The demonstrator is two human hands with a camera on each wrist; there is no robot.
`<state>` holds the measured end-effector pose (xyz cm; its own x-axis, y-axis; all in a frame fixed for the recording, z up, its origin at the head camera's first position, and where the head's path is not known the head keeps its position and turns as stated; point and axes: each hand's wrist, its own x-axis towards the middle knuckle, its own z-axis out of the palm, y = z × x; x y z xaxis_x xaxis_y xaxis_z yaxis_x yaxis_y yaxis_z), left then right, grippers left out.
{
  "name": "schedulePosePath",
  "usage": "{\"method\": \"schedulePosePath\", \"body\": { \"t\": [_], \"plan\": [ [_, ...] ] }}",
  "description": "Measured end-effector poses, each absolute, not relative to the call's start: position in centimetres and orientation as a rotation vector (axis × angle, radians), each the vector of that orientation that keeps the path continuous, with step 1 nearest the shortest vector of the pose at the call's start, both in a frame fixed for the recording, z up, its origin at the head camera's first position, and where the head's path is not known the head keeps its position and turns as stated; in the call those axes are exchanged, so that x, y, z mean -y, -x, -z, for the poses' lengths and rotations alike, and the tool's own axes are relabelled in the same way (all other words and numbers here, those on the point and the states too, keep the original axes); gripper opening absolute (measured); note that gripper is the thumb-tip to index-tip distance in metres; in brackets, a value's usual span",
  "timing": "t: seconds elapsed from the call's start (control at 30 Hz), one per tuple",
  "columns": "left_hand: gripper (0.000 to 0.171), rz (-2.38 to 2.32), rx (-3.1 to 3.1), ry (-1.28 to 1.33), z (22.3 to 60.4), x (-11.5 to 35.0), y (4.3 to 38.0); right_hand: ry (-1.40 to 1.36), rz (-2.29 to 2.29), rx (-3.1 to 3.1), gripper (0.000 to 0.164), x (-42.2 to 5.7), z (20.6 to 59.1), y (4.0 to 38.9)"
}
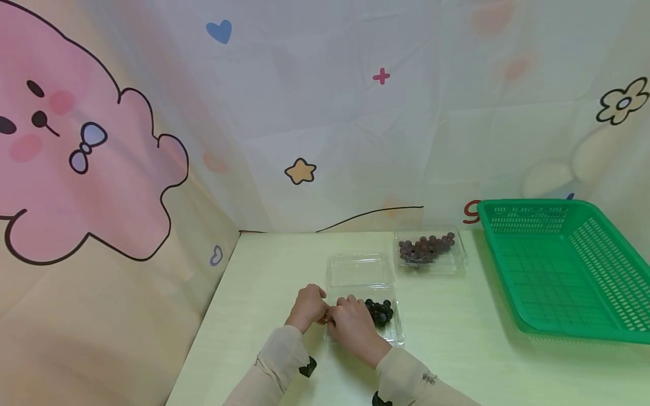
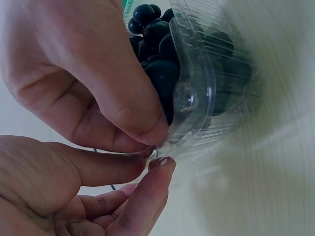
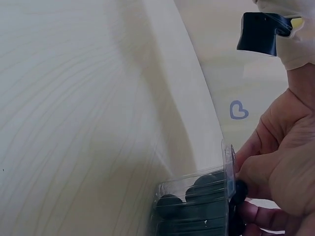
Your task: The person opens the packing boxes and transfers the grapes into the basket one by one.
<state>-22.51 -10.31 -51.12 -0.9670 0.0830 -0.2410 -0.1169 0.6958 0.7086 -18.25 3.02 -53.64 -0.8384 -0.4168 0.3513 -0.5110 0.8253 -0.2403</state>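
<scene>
Dark grapes (image 1: 379, 312) lie inside the open container (image 1: 360, 273); at its left edge, your left hand (image 1: 308, 307) and right hand (image 1: 352, 324) meet fingertip-close, their grip impossible to tell. You're probably picking something small; next calls for gentle pressure.

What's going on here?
A person is working at an open clear box of dark grapes, its lid folded back. The left hand and right hand meet at the box's left edge; what exactly is between their fingertips is too small to tell. A second clear box with reddish grapes stands farther back to the right, and a green basket sits at the far right.
</scene>
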Motion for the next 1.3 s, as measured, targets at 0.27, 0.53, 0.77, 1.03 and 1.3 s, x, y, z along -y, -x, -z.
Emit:
{"method": "schedulePosePath", "body": {
  "t": [0.27, 0.53, 0.77, 1.03, 1.3],
  "plan": [
    [0.038, -1.129, -2.647, 0.041, 51.2, 10.3, 22.5, -0.673, -0.529, 2.696, 0.024, -2.9, 54.1, 18.4],
    [0.038, -1.146, -2.623, 0.058, 50.8, 10.1, 22.4, -0.622, -0.737, 2.712, 0.028, -3.2, 54.1, 18.4],
    [0.038, -1.174, -2.59, 0.069, 50.9, 10.1, 22.3, -0.502, -0.951, 2.623, 0.027, -4.3, 54.0, 18.3],
    [0.04, -1.16, -2.599, 0.07, 50.9, 10.0, 22.4, -0.319, -1.136, 2.572, 0.018, -5.0, 53.9, 18.5],
    [0.037, -1.131, -2.602, 0.093, 51.0, 9.9, 22.5, -0.234, -1.326, 2.495, 0.013, -5.7, 53.8, 18.9]
  ]
}}
